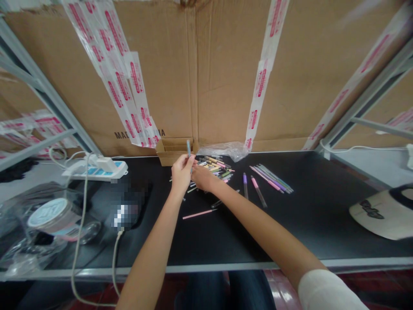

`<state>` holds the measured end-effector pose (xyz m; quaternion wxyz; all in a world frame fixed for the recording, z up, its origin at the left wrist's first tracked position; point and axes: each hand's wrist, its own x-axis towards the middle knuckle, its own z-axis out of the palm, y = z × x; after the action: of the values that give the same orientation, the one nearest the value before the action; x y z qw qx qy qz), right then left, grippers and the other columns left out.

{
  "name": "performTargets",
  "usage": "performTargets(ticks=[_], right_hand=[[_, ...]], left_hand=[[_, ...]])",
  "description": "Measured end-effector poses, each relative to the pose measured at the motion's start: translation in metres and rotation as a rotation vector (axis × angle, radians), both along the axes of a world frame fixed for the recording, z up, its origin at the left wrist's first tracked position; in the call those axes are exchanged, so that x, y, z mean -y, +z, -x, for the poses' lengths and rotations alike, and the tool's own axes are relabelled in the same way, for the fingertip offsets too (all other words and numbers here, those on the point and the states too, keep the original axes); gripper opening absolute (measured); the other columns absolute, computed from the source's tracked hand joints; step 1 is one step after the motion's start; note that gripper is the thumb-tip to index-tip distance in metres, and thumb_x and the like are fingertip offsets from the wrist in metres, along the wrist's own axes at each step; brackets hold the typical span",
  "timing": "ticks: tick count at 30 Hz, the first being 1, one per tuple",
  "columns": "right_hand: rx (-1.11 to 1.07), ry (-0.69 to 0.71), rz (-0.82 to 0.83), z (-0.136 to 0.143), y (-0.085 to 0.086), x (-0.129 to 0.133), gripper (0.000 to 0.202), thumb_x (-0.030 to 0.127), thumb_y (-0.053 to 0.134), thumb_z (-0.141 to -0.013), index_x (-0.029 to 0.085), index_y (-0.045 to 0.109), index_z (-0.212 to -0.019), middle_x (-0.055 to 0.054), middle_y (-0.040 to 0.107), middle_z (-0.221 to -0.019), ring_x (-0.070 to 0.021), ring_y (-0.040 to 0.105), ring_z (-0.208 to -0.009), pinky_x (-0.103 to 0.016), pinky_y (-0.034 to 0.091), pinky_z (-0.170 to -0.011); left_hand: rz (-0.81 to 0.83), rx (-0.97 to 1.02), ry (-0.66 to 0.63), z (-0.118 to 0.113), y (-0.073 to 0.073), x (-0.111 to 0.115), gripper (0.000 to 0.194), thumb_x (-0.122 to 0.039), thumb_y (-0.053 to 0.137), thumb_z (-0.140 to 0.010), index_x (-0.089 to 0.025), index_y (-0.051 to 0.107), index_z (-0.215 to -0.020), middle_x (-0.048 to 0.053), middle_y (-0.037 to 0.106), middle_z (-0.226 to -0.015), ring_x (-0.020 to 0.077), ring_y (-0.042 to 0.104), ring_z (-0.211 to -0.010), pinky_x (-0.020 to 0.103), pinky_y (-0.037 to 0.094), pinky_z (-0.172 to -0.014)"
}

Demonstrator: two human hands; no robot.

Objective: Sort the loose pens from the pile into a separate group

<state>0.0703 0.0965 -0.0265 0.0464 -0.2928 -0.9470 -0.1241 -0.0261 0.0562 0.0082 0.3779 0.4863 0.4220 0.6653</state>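
Observation:
My left hand (181, 170) is closed around a slim light-blue pen (189, 147), which stands upright with its upper end above the thumb. Right beside it, my right hand (203, 177) has curled fingers close to the pen's lower part; what they grip is hidden. Under and behind my right hand lies a loose pile of pens (222, 165) in mixed colours. A single pink pen (198, 214) lies nearer to me. Behind my left hand stands an open cardboard box (166, 160) with dividers.
Right of the pile lie a purple-topped pen (245, 185), a pink-topped pen (259, 191) and a row of several pens (272, 178). Clear plastic wrap (237, 150) is at the back. Leftward are a power strip (97, 168), cables and a bagged jar (53, 215). A white cap (377, 213) sits right.

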Motion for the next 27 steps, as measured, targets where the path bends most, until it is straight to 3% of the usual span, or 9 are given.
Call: performTargets(ticks=[3,6,10,13,15,18,21,27], right_hand=[[-0.159,0.011,0.011,-0.01,0.0,-0.001,0.031,-0.001,0.044,-0.073,0.003,0.063,-0.097,-0.021,0.06,-0.11,-0.0251,0.05,-0.114,-0.036,0.038,-0.098],[-0.469,0.027,0.093,-0.03,0.004,-0.004,0.034,-0.001,0.042,-0.071,0.007,0.058,-0.099,-0.017,0.06,-0.107,-0.0233,0.051,-0.105,-0.039,0.04,-0.092],[-0.748,-0.056,0.316,-0.061,0.011,0.002,0.021,0.003,0.042,-0.075,0.012,0.055,-0.089,-0.006,0.061,-0.083,-0.0164,0.054,-0.076,-0.03,0.044,-0.072],[-0.827,-0.061,0.426,-0.072,0.014,0.018,0.013,0.009,0.048,-0.078,0.013,0.056,-0.089,-0.002,0.06,-0.075,-0.0134,0.052,-0.067,-0.025,0.042,-0.064],[-0.762,-0.007,0.46,-0.07,0.014,0.031,0.011,0.01,0.049,-0.08,0.012,0.059,-0.083,-0.002,0.06,-0.071,-0.0123,0.053,-0.064,-0.024,0.042,-0.064],[-0.588,0.059,0.379,-0.056,0.011,0.049,0.017,0.007,0.047,-0.082,0.012,0.064,-0.082,-0.007,0.065,-0.083,-0.0148,0.058,-0.077,-0.027,0.043,-0.075],[-0.402,0.01,0.275,-0.041,0.01,0.06,0.022,0.009,0.045,-0.085,0.009,0.065,-0.092,-0.014,0.065,-0.095,-0.0184,0.06,-0.084,-0.03,0.045,-0.077],[-0.188,-0.053,0.085,-0.033,0.014,0.067,0.023,0.01,0.044,-0.086,0.006,0.066,-0.091,-0.016,0.065,-0.092,-0.0236,0.059,-0.093,-0.034,0.045,-0.084]], left_hand=[[-0.015,0.018,-0.041,-0.003,-0.001,0.001,0.025,-0.036,0.066,-0.072,-0.013,0.064,-0.08,0.001,0.064,-0.066,0.0114,0.06,-0.062,0.023,0.048,-0.064],[-0.023,0.051,-0.131,-0.009,-0.002,0.003,0.028,-0.039,0.066,-0.072,-0.013,0.063,-0.083,0.001,0.064,-0.068,0.0121,0.062,-0.064,0.024,0.049,-0.065],[-0.022,0.049,-0.26,-0.018,-0.004,0.006,0.032,-0.041,0.066,-0.072,-0.013,0.061,-0.086,0.002,0.065,-0.07,0.0131,0.063,-0.065,0.027,0.051,-0.069],[-0.053,0.029,-0.283,-0.022,-0.005,0.009,0.032,-0.04,0.067,-0.072,-0.014,0.061,-0.089,0.002,0.065,-0.072,0.0131,0.063,-0.066,0.027,0.051,-0.07],[-0.065,0.014,-0.267,-0.023,-0.005,0.01,0.031,-0.039,0.066,-0.073,-0.015,0.061,-0.091,0.002,0.065,-0.073,0.0129,0.062,-0.068,0.026,0.05,-0.071],[-0.058,-0.018,-0.238,-0.022,-0.005,0.009,0.029,-0.038,0.065,-0.075,-0.015,0.062,-0.092,0.002,0.064,-0.073,0.0126,0.061,-0.07,0.024,0.049,-0.071],[-0.048,-0.027,-0.235,-0.022,-0.006,0.009,0.029,-0.038,0.064,-0.075,-0.015,0.062,-0.092,0.002,0.063,-0.073,0.0129,0.061,-0.071,0.025,0.049,-0.071],[-0.052,-0.034,-0.244,-0.022,-0.001,0.012,0.026,-0.037,0.063,-0.076,-0.015,0.062,-0.09,0.001,0.062,-0.07,0.0129,0.06,-0.068,0.025,0.049,-0.07]])
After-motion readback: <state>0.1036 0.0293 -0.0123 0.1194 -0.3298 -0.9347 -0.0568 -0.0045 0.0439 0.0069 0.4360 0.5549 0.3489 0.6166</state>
